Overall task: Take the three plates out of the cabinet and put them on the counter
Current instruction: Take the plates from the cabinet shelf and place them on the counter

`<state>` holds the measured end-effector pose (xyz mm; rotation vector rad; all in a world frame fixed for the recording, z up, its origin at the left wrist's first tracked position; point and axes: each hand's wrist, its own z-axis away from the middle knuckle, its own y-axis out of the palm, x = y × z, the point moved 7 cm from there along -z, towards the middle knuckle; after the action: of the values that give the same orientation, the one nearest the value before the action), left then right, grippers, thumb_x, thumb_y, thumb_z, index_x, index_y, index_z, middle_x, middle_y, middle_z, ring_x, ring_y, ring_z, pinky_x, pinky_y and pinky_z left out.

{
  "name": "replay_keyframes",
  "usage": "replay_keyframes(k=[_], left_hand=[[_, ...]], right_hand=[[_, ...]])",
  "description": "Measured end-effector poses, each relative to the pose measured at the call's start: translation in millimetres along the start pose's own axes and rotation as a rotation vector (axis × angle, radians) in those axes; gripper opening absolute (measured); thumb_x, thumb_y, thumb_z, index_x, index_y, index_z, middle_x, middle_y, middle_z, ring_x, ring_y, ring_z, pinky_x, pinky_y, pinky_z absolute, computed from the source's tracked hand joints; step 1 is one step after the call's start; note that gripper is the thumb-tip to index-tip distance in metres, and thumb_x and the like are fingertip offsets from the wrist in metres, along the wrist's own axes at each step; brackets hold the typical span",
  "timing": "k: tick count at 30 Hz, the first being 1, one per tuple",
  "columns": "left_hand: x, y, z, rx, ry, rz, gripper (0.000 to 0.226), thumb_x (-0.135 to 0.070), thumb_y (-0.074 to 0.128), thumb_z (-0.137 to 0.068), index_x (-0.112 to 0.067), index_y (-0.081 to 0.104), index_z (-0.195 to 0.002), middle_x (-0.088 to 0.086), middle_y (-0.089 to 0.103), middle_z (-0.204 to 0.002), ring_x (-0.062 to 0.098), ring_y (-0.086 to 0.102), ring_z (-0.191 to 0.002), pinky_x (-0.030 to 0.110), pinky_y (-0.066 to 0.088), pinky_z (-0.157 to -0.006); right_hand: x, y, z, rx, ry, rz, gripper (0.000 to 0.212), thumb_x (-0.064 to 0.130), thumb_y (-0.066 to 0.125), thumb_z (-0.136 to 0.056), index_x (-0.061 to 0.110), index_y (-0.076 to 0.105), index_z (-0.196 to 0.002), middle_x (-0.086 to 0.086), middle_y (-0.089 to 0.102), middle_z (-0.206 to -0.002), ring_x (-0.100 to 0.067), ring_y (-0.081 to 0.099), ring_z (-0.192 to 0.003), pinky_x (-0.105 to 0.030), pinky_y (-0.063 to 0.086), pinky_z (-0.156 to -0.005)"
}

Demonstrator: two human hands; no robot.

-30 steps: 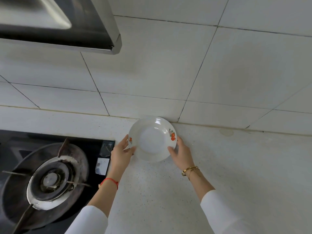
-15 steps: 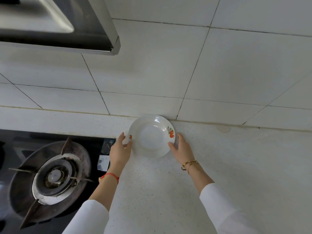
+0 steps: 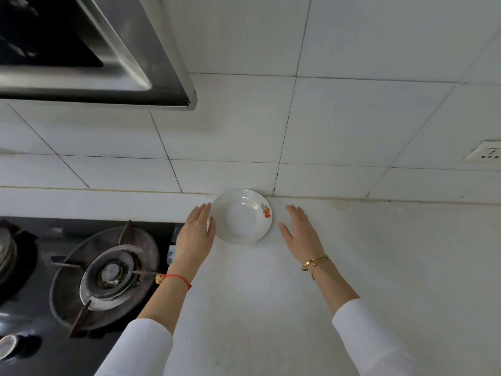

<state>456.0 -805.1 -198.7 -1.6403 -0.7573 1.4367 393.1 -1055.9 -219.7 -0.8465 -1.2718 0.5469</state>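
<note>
A white plate (image 3: 241, 216) with a small red fruit print on its rim rests on the white speckled counter (image 3: 257, 294), close against the tiled wall. My left hand (image 3: 195, 234) lies flat beside the plate's left edge, fingers apart, its thumb near the rim. My right hand (image 3: 299, 232) hovers a short way off the plate's right side, fingers spread and holding nothing. No cabinet and no other plates are in view.
A black gas hob (image 3: 103, 278) with a metal burner sits left of the plate, under a steel range hood (image 3: 95, 63). A wall socket (image 3: 485, 154) is at the far right. The counter stretches right and toward me.
Both hands set the plate down against the wall and let go. The right hand has drawn away to the right; the left hand has flattened beside the rim.
</note>
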Motion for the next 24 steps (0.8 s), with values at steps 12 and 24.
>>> replay_keyframes(k=[12, 24], left_hand=[[-58.1, -45.0, 109.5, -0.126, 0.241, -0.107, 0.045, -0.021, 0.049, -0.098, -0.012, 0.045, -0.142, 0.009, 0.045, -0.149, 0.029, 0.033, -0.143, 0.048, 0.023, -0.119], [-129.0, -52.6, 282.9, -0.246, 0.278, -0.123, 0.043, -0.021, 0.053, -0.096, -0.012, 0.051, -0.138, 0.008, 0.053, -0.142, 0.028, 0.043, -0.137, 0.048, 0.029, -0.116]], right_hand=[[13.2, -80.0, 124.1, -0.195, -0.159, 0.049, 0.052, 0.025, 0.042, -0.1, 0.017, 0.028, -0.149, -0.003, 0.033, -0.155, -0.026, 0.018, -0.148, -0.038, 0.008, -0.122], [-28.2, -142.3, 277.7, -0.242, -0.251, 0.068, 0.049, 0.027, 0.042, -0.1, 0.02, 0.032, -0.148, -0.002, 0.036, -0.153, -0.021, 0.019, -0.147, -0.037, 0.009, -0.122]])
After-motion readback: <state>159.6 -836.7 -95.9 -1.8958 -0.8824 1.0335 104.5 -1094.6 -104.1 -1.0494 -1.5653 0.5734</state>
